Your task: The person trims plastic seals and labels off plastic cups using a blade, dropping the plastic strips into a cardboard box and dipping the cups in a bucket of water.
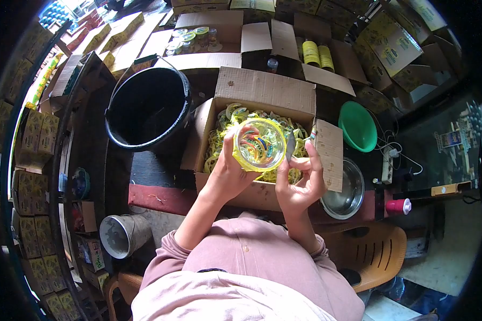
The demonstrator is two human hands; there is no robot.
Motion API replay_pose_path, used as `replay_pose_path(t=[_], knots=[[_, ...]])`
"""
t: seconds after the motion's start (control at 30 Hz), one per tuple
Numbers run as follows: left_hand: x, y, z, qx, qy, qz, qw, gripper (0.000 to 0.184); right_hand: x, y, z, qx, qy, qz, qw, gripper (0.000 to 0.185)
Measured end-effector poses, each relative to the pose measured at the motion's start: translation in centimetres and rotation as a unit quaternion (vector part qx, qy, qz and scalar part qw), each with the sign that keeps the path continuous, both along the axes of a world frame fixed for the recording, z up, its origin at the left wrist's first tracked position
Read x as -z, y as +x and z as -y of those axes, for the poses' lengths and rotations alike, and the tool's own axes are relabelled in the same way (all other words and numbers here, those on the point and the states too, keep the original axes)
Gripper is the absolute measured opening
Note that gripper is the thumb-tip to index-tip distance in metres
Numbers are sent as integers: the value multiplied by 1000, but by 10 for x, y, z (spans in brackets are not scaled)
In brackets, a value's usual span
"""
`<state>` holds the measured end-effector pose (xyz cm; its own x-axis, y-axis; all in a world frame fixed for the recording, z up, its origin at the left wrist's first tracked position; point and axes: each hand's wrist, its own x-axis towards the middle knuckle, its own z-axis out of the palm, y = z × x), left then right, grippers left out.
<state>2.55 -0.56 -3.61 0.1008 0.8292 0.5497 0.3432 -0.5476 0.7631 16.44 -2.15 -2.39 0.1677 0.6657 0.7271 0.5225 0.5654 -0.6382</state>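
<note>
My left hand (231,170) is wrapped round a clear round cup (260,145) with yellow wrapping about its edge, its round face turned up towards me. At the cup's right side, my right hand (303,182) is closed on a small dark flat blade (291,145), which stands upright close to the cup. Both hands are above an open cardboard box (265,85) that holds many yellow and clear plastic strips (215,140).
A black bucket (147,107) stands left of the box, and a grey pail (124,235) is lower left. To the right are a green basin (358,127), a metal bowl (344,192), a power strip (387,166) and a pink thread spool (396,207).
</note>
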Motion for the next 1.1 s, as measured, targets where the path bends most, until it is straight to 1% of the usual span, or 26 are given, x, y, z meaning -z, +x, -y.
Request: replay_pose_path(t=[0.07, 0.17, 0.27, 0.37, 0.47, 0.57, 0.67, 0.77, 0.87, 0.97, 1.07, 1.1], knots=[[6, 1, 0, -11, 11, 6, 1000, 71, 1, -1, 0, 10, 2, 1, 1000, 52], [8, 1, -2, -9, 14, -12, 1000, 69, 1, -1, -3, 56, -1, 24, 998, 51], [6, 0, -1, -2, -3, -11, 1000, 68, -3, 0, -6, 60, 19, 38, 997, 51], [6, 0, 0, -8, 11, -14, 1000, 69, -5, 0, -3, 69, -7, 59, 996, 51], [10, -1, 2, 2, 30, -36, 999, 70, 0, 2, -11, 36, 16, 33, 999, 54], [19, -3, 4, 40, 17, -30, 999, 96, -3, 5, -11, 8, -21, 3, 1000, 55], [15, -3, 2, 50, -1, -15, 999, 95, -5, 7, -11, -16, -46, -41, 998, 54], [10, -3, 0, 53, -43, -11, 998, 97, -4, 8, -7, -14, -47, -41, 998, 53], [6, -5, 0, 59, -57, -28, 996, 97, -4, 9, -4, -6, -44, -27, 999, 52], [21, -4, -1, 41, 12, -36, 998, 98, -1, 9, -5, 0, -24, -13, 1000, 51], [20, -5, 1, 49, -20, -60, 997, 100, 1, 10, -8, 28, -24, 4, 999, 51], [19, -4, 0, 36, -11, -56, 998, 91, 0, 10, -9, 21, -21, 7, 1000, 50]])
